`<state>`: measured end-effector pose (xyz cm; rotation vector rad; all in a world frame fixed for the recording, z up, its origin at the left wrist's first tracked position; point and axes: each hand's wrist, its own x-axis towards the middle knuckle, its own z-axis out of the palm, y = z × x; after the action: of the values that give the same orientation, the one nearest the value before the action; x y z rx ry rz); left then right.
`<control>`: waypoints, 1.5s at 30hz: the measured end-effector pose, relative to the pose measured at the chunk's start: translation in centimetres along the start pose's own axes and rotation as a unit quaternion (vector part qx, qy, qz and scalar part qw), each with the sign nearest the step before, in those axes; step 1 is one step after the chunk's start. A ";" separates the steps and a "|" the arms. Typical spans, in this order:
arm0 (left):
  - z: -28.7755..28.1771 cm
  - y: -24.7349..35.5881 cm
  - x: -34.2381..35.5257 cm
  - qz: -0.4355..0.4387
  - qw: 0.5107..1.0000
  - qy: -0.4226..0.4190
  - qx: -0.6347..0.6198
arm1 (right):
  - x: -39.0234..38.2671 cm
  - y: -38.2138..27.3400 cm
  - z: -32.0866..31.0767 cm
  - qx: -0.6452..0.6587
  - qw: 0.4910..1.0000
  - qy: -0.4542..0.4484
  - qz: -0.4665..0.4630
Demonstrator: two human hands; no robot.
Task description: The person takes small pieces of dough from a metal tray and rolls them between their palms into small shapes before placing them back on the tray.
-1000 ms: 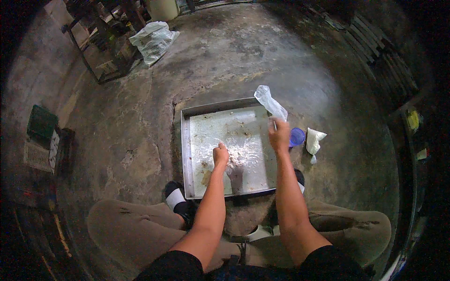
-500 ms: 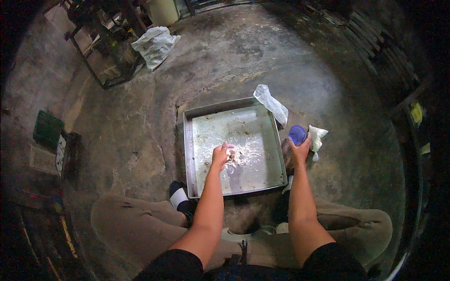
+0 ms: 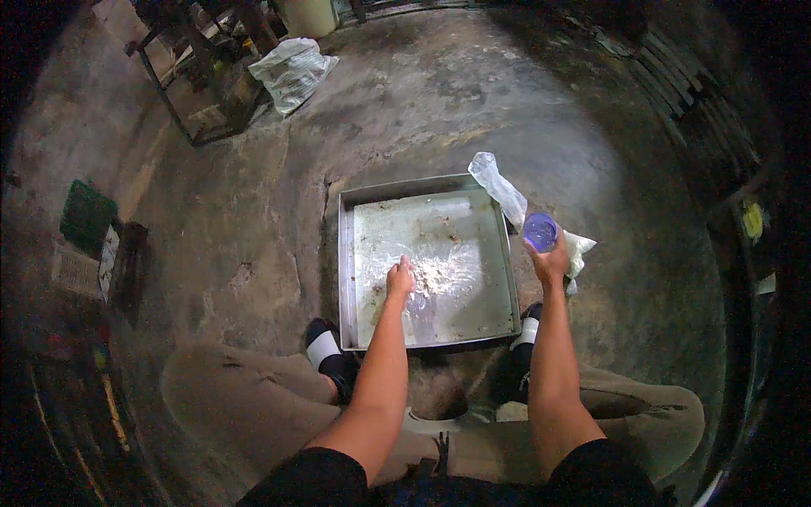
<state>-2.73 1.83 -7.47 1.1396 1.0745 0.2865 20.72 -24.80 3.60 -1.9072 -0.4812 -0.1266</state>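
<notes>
I see the left hand (image 3: 400, 278) over the metal tray (image 3: 405, 218), its grip I cannot tell, white clumps (image 3: 434, 277) beside it, black footwear (image 3: 513, 372) with marks too small to read, right hand (image 3: 552, 262) holding a blue cup (image 3: 539, 232), white bag (image 3: 579, 248) alongside.

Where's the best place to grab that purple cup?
I'd say the purple cup is best gripped around its outer wall, from the person's side, as the right hand holds it: it's round, with its open mouth facing up.
</notes>
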 end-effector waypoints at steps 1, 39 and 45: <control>-1.0 -0.8 0.6 0.037 0.996 -0.032 -0.073 | 0.6 -1.2 0.7 0.013 0.999 -0.024 -0.027; -1.5 -0.9 -1.3 0.071 0.984 0.102 0.128 | -5.6 -7.3 10.8 -0.200 0.895 -0.351 -0.192; -1.8 -1.8 -0.5 0.072 0.984 0.102 0.126 | -5.6 -8.1 11.0 -0.208 0.890 -0.354 -0.199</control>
<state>-5.04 1.75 -8.74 1.4411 1.2354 0.3968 10.92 -13.75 4.67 -2.2182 -1.4386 0.2336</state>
